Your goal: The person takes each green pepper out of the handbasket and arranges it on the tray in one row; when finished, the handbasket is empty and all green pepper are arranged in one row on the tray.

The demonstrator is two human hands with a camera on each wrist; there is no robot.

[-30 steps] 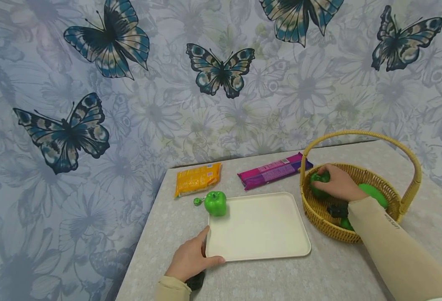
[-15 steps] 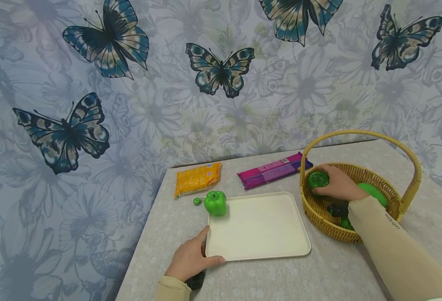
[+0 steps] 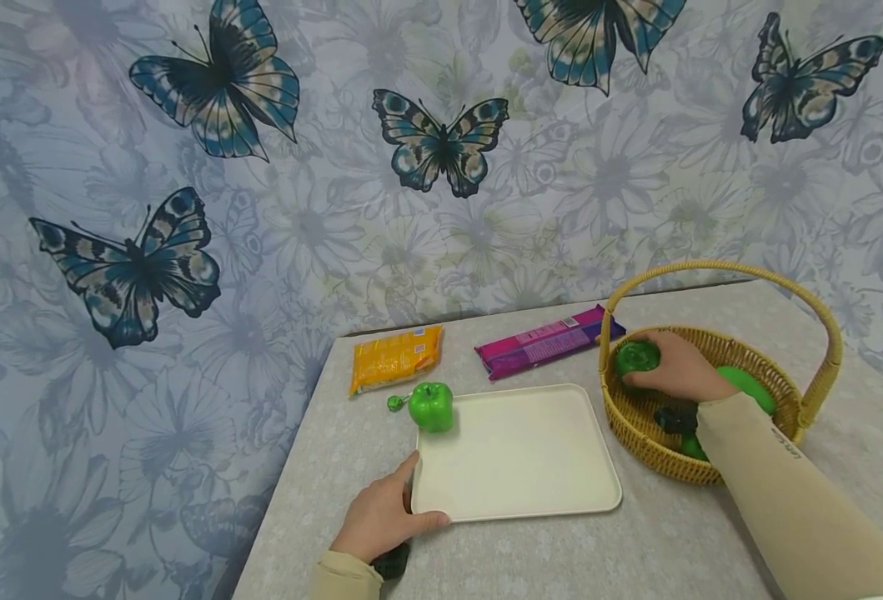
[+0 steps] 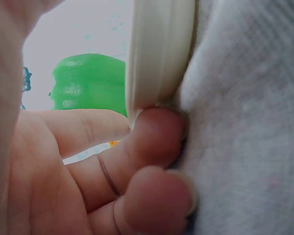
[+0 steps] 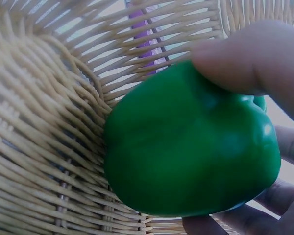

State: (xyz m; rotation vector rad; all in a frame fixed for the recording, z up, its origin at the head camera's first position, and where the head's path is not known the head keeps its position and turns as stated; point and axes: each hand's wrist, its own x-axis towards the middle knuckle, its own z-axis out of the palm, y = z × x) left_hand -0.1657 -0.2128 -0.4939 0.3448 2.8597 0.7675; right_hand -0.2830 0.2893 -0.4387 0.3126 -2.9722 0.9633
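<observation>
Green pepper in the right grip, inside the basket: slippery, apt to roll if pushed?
The green pepper is probably a bit slippery: its skin looks smooth and shows glossy highlights. Let go and pushed, it would likely rock or roll, given its rounded sides. It probably wouldn't travel far towards the basket wall, which rises close beside it.
</observation>
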